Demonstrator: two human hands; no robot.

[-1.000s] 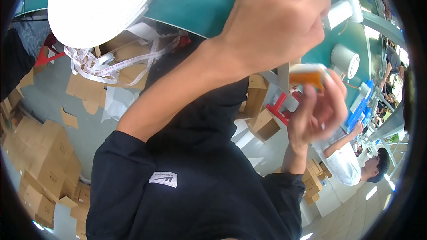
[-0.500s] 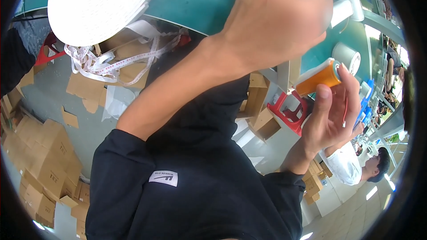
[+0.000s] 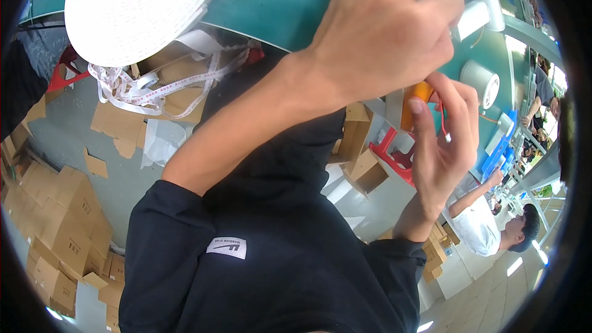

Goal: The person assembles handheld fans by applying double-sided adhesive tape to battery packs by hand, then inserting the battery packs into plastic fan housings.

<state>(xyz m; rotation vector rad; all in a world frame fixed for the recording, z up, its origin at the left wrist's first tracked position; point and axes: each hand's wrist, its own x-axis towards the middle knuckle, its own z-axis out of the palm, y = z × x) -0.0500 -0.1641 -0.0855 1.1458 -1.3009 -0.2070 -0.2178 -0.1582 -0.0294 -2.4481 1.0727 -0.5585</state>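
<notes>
Teal counter (image 3: 277, 0) up top carries a big white foam tape roll (image 3: 132, 9); brown cardboard boxes (image 3: 55, 234) litter the floor lower left. Left hand (image 3: 382, 31) curled shut, contents unclear; right hand (image 3: 441, 148) half-open around an orange plastic piece (image 3: 421, 94).

The right hand (image 3: 441, 148) has come up and in toward the left hand (image 3: 382, 31) over the last second. The orange piece (image 3: 421, 95) it holds was out in plain sight to the right of the left hand; now it's tucked just under that hand, mostly hidden, with only a strip showing. The right fingers have closed around it more, thumb pressed against it.
</notes>
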